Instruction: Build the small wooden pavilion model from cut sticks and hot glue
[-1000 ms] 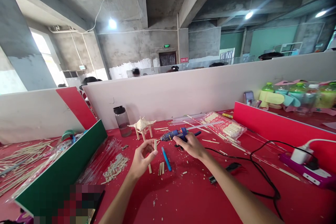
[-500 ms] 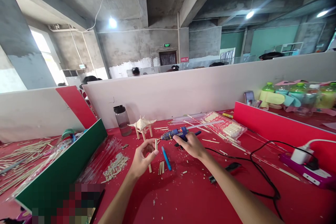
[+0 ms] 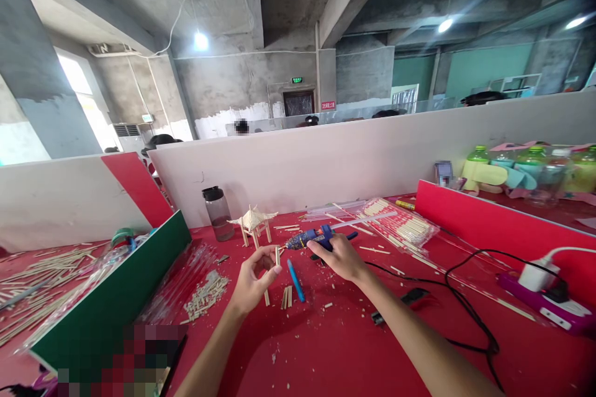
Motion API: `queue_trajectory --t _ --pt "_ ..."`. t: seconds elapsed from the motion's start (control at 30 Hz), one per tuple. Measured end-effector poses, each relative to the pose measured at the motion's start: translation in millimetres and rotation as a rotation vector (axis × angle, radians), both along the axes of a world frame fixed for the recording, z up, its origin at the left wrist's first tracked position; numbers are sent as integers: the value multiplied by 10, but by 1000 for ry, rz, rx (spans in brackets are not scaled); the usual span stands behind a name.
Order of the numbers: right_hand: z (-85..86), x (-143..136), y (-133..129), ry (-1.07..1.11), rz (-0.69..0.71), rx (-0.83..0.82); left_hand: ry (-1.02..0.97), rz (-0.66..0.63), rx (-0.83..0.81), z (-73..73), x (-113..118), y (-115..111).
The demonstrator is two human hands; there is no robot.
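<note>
Between thumb and fingers, my left hand (image 3: 255,278) pinches a short piece of wooden sticks (image 3: 278,255) upright. My right hand (image 3: 342,255) is wrapped round a blue glue gun (image 3: 307,237), whose nozzle points left at the top of the piece. A clear glue stick (image 3: 367,220) juts from the gun's back. Behind my left hand stands a small stick pavilion (image 3: 254,223) with a flared roof. A blue pen (image 3: 295,281) and several short sticks (image 3: 287,297) lie just below the hands.
A dark-lidded bottle (image 3: 216,213) stands at the back left, near a pile of cut sticks (image 3: 207,294). Bagged sticks (image 3: 405,223) lie back right. A black cable (image 3: 459,279) runs to a purple power strip (image 3: 544,304). Green (image 3: 116,291) and red (image 3: 493,223) dividers flank the table.
</note>
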State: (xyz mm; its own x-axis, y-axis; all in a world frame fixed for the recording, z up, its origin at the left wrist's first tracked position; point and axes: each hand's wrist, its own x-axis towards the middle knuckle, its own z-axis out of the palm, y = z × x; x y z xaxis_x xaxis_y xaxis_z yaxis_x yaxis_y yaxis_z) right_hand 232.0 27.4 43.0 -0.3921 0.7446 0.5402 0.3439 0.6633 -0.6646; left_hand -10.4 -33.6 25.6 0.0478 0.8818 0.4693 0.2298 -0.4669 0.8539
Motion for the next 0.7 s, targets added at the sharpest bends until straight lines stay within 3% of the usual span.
queue_trajectory --t 0.7 --pt "33 32 -12 84 95 -115 9 -8 6 -33 -26 25"
